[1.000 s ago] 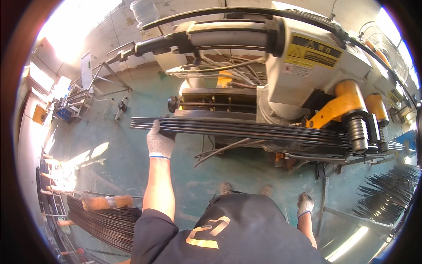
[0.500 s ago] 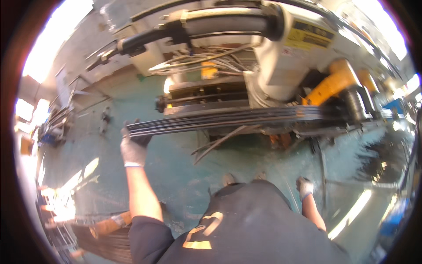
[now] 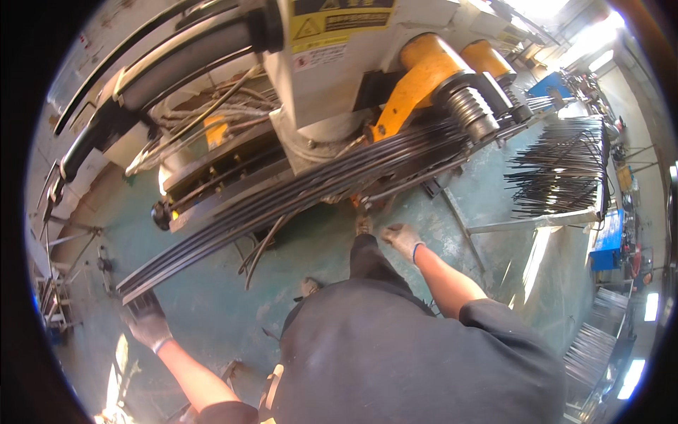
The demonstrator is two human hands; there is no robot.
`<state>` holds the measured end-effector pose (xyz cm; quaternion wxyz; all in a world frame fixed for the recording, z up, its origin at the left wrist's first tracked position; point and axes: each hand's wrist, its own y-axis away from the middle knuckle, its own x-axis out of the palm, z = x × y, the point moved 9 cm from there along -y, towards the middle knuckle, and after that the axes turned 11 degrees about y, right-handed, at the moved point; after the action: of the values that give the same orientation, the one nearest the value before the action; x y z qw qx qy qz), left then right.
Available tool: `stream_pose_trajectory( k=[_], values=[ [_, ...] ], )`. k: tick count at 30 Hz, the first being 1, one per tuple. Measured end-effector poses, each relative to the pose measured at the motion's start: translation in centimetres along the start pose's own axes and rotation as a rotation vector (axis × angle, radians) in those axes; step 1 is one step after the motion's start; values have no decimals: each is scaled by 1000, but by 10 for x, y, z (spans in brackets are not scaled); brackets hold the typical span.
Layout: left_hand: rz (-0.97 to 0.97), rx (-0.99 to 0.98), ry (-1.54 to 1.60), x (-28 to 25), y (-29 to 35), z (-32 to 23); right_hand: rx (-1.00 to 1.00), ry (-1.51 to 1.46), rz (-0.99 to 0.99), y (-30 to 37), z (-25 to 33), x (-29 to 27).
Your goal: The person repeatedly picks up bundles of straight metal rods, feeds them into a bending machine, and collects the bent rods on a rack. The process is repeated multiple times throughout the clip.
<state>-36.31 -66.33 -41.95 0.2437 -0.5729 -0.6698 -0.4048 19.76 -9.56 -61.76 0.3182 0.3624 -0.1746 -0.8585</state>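
Observation:
A bundle of long dark metal rods [image 3: 282, 180] runs slantwise across the machine, from the lower left up to the right. At its left end my left hand [image 3: 150, 326], in a light glove with dark fingers, is closed on the rods; the fingers are partly hidden beneath them. My right hand [image 3: 401, 240], gloved too, hangs in front of my body below the bundle. Its fingers are curled in, and I see nothing in them. The rods' right part passes under a yellow arm [image 3: 417, 85] beside a metal coil spring [image 3: 470, 113].
Bent rods [image 3: 265, 251] stick out below the machine [image 3: 311, 92]. At right, a rack [image 3: 533, 220] carries many dark rods. A blue box [image 3: 609, 244] stands behind it, with another pile of rods [image 3: 597, 336] nearer. Cables [image 3: 212, 106] lie on the machine.
The view has swung to the right, so the rack now shows more fully. My right hand has come up and forward from my side. My left hand stays at the rods' left end.

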Motion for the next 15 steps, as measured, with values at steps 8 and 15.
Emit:
stream_pose_trajectory(
  k=[8,15],
  values=[
    [-358,-349,58,-101,94,228,98,264,139,-94,-95,-68],
    [-2019,-810,3165,63,226,437,-346,1080,58,-202,-166,-153]
  ],
)
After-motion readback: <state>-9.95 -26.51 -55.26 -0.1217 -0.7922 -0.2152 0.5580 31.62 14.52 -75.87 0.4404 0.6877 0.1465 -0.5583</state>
